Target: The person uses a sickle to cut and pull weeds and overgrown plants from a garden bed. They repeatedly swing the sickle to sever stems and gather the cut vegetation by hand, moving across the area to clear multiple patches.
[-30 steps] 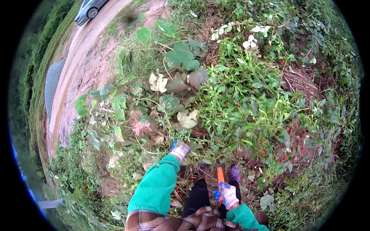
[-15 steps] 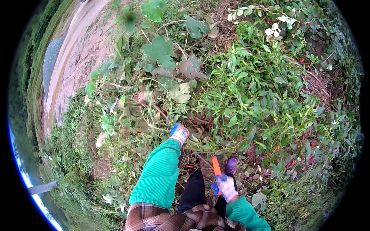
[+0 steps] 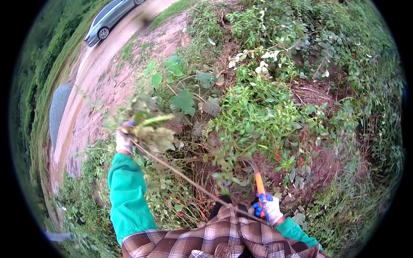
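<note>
And there's the left hand (image 3: 123, 140), out left, clutching a leafy vine (image 3: 160, 136), by the stem (image 3: 189, 180) it seems, though blur muddies that grip; the stem slants near and right across the plaid shirt (image 3: 202, 241). Near right, the right hand (image 3: 271, 208) clenches the sickle's orange handle (image 3: 260, 184), blade (image 3: 248, 163) toward the plants (image 3: 258, 114).

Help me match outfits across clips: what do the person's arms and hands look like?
The left sleeve is green and finely ribbed; the right sleeve is the same green. The left hand and right hand wear whitish gloves with blue at the fingers. The left is blurred.
</note>
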Demonstrator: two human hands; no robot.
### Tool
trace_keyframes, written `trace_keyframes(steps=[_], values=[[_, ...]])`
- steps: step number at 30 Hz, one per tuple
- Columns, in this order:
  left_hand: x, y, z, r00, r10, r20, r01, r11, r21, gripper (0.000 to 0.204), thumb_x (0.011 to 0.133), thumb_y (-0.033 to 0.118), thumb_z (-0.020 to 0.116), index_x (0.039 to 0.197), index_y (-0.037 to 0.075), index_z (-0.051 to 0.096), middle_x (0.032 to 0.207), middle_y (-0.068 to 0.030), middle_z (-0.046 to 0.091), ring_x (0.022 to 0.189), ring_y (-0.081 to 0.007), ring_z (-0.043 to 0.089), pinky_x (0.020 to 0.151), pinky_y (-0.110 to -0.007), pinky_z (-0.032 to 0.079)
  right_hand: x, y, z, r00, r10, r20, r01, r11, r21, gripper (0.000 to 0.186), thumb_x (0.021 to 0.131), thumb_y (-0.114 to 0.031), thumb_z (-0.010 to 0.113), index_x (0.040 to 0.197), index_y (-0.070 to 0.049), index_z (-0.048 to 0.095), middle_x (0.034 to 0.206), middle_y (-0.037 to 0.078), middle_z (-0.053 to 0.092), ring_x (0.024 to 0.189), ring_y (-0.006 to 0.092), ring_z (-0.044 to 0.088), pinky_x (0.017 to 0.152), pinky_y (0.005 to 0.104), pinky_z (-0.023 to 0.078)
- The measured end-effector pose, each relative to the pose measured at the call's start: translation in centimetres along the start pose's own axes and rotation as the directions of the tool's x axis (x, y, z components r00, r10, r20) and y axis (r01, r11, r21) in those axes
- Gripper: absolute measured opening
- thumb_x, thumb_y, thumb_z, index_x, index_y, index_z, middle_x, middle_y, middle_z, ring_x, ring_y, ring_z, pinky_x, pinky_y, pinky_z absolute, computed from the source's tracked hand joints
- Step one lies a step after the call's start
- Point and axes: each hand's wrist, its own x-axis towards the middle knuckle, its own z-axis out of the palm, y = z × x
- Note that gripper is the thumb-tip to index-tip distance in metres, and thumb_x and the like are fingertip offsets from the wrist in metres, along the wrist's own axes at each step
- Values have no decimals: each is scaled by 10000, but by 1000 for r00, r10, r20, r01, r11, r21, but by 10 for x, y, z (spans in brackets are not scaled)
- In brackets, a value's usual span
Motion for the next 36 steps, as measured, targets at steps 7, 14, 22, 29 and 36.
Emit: trace_keyframes(steps=[7, 14, 22, 29, 36], values=[[87, 179, -114, 364, 929, -67, -515, 261, 817, 203, 746, 138, 530, 902, 26, 595, 787, -161, 619, 704, -248, 598, 607, -346, 440, -38, -63, -10, 811, -559, -175, 527, 826, -199, 379, 834, -226, 537, 1164, -59, 454, 568, 9, 528, 448, 79, 499, 393, 239, 411], [152, 368, -160, 231, 967, -109, -701, 243, 670, 358, 711, 2, 513, 1066, 17, 562, 956, -115, 621, 829, -173, 586, 746, -284, 442, -66, -68, -25, 747, -611, -261, 585, 791, -179, 242, 844, -219, 517, 1042, -82, 496, 578, 18, 508, 399, 86, 440, 368, 246, 381], [151, 325, 39, 135, 969, 205, -884, 25, 466, 342, 719, 15, 508, 1057, 17, 559, 937, -104, 610, 803, -172, 574, 723, -289, 435, -97, -7, -36, 823, -448, -349, 499, 864, 67, 244, 835, -250, 531, 1003, -74, 512, 611, 24, 541, 412, 74, 450, 371, 227, 380], [-41, -40, 230, 401, 230, 887, -757, 629, 179, 301, 726, 53, 525, 1022, 24, 568, 876, -80, 600, 748, -158, 554, 677, -285, 426, -184, 127, -36, 734, -97, -673, 468, 791, 395, 395, 811, -339, 570, 1086, -59, 524, 587, 41, 546, 413, 96, 488, 362, 233, 397], [-139, -174, 221, 247, -422, 872, -588, 650, 481, 264, 732, 91, 542, 986, 30, 577, 814, -56, 590, 694, -144, 534, 630, -280, 416, -168, 139, -66, 651, 89, -754, 707, 291, 644, 313, 830, -300, 546, 1042, -70, 536, 624, 57, 522, 420, 120, 441, 382, 263, 399]])
